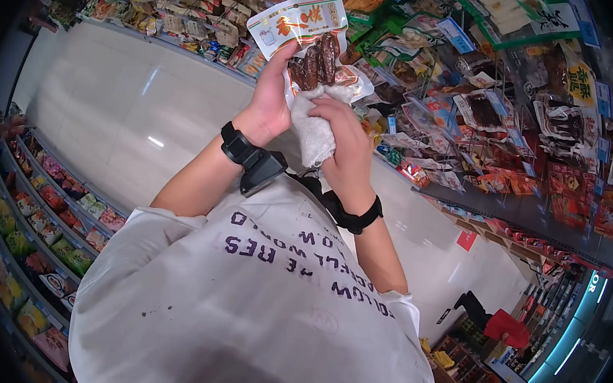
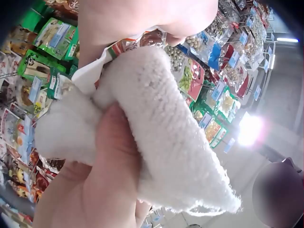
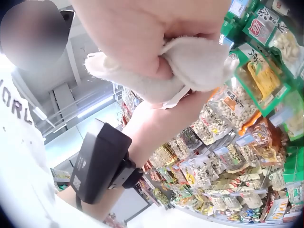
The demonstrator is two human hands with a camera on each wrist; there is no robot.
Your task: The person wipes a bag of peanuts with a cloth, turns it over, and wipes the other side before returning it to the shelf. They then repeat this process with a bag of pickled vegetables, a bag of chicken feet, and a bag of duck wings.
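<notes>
My left hand (image 1: 269, 95) holds up a snack packet (image 1: 298, 19), white and red on top with dark brown pieces showing through its clear lower half. Its thumb lies against the packet's side. My right hand (image 1: 347, 148) grips a white towelling cloth (image 1: 314, 131) and presses it against the packet's lower edge. In the left wrist view the cloth (image 2: 161, 123) fills the middle, with the right hand's fingers (image 2: 107, 175) bunched into it and the packet (image 2: 128, 45) peeking out above. The right wrist view shows the right hand (image 3: 142, 33) pinching the cloth (image 3: 202, 61).
Racks of hanging snack packets (image 1: 514, 114) stand close behind the hands. A white tiled aisle floor (image 1: 133, 106) runs to the left, edged by low shelves of goods (image 1: 39, 199). A red object (image 1: 506, 326) sits far down the aisle. A black wrist camera (image 3: 99, 161) is strapped to my left forearm.
</notes>
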